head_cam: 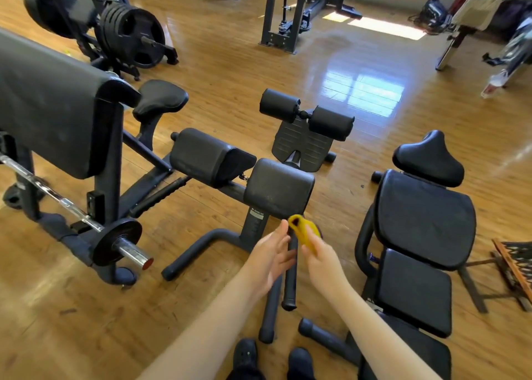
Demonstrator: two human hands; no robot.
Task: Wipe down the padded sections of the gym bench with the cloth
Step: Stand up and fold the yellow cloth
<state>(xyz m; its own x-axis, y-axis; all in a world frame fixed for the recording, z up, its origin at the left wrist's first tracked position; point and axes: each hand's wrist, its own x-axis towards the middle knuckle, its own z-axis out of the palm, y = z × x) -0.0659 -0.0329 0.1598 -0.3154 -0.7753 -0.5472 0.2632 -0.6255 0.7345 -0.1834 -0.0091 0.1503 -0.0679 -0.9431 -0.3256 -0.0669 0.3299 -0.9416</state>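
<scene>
A black gym bench stands in front of me with two thigh pads, the left pad [205,155] and the right pad [277,188], and two roller pads [306,115] behind them over a footplate. My right hand [319,257] grips a bunched yellow cloth [305,230] just below the right pad's front edge. My left hand [272,254] is beside it with fingers spread, fingertips near the cloth, holding nothing. Neither hand touches a pad.
An adjustable black bench [423,230] stands close on the right. A preacher-curl station [49,103] with a loaded barbell [121,244] is at left. Weight plates [135,34] and machine frames are farther back on the wooden floor. My shoes [244,356] show at the bottom.
</scene>
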